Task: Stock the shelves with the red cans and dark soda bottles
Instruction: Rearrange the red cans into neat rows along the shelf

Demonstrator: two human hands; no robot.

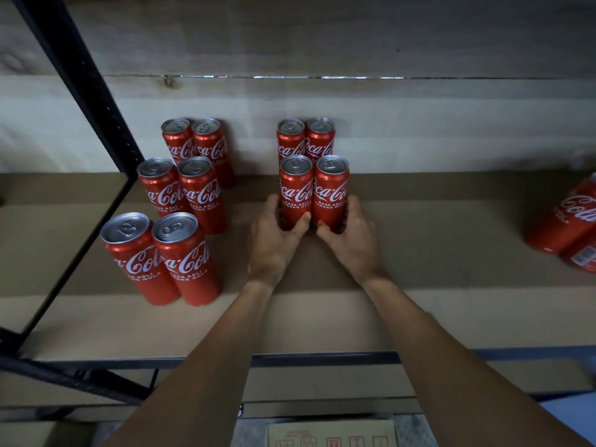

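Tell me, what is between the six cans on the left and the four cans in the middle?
Nothing, just bare brown shelf board between the six Coca-Cola cans and the four Coca-Cola cans. The head view shows it.

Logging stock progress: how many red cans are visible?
12 red cans: six paired at left, four in the middle, front two gripped by the left hand and right hand, two cut off at right; more may be hidden.

head view, close, angled forward-down onto shelf (419, 317).
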